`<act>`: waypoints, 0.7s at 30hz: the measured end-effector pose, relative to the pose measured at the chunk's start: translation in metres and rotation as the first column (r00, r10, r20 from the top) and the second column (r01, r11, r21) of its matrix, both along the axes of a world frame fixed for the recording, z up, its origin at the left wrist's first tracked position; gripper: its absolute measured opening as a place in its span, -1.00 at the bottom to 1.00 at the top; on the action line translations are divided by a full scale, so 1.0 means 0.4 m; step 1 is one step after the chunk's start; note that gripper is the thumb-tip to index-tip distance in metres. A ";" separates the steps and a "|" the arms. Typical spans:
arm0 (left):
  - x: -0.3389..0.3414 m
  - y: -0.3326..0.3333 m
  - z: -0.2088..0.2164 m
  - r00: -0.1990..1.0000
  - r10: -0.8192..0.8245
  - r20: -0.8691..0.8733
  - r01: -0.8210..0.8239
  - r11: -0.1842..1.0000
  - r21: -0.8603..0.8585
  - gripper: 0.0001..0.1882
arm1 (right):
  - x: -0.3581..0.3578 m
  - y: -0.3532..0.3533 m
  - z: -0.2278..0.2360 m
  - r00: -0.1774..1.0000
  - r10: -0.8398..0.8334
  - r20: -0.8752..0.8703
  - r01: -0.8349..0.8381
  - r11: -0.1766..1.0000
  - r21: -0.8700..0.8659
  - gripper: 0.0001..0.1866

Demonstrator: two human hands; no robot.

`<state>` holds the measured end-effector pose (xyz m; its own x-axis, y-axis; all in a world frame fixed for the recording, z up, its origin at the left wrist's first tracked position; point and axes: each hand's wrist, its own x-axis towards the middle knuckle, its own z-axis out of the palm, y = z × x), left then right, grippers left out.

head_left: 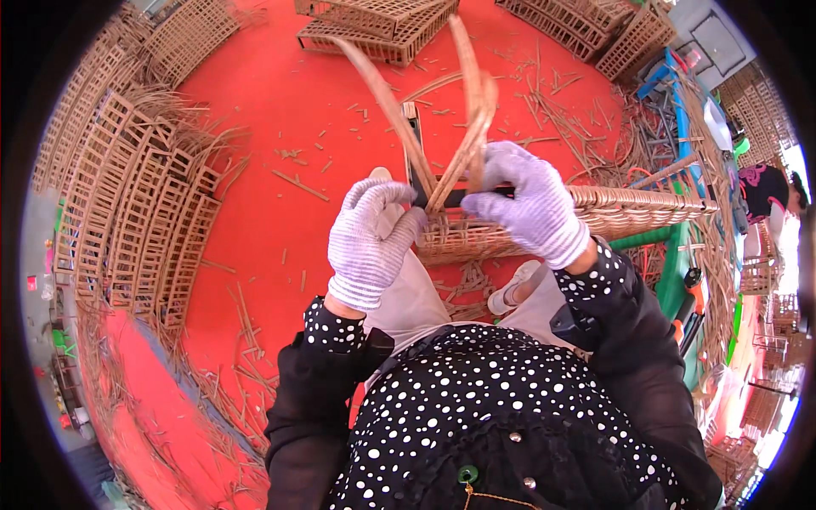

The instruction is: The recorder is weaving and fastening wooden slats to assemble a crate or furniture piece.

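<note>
In a striped white-and-lilac glove, my left hand [374, 240] is closed at the corner of a woven wicker panel [629, 212], its fingertips on the base of the strips there. My right hand [534, 204], gloved the same way, pinches a flat brown wicker strip [478, 140] that stands up from the panel's edge. Another strip [384, 93] leans up and to the left, crossing the first near my fingers. Along the panel's top runs a dark frame bar [453, 199]; a second bar [412, 127] points away from me. Motion blurs the strip ends.
Stacked wicker baskets [127, 212] stand on the left, with more baskets [382, 34] at the far side. Cut strip pieces [297, 183] litter the red floor [255, 102]. On the right, a blue-and-green frame [680, 229] holds loose strips, and a person [765, 191] is beyond it.
</note>
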<state>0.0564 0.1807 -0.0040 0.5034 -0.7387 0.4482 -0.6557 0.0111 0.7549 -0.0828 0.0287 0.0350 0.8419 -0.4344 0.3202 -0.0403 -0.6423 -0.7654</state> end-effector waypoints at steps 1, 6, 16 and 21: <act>-0.003 -0.010 0.006 1.000 -0.008 0.011 0.008 1.000 -0.021 -0.67 | -0.012 -0.003 -0.008 0.997 -0.053 0.054 0.051 0.998 0.033 -0.78; -0.018 -0.025 0.029 0.980 -0.026 0.197 0.025 1.000 0.009 -0.64 | -0.030 0.025 -0.019 0.987 -0.160 -0.024 0.158 0.921 0.355 -0.83; 0.060 0.043 -0.070 0.580 0.214 -0.786 -0.087 0.976 0.201 -0.65 | -0.086 -0.004 0.006 0.916 -0.164 0.366 -0.053 0.855 0.516 -0.88; -0.019 0.064 0.038 0.148 -0.322 -0.935 0.286 0.919 -0.271 -0.64 | -0.169 -0.004 -0.019 0.775 -0.293 0.560 -0.347 0.543 0.765 -0.83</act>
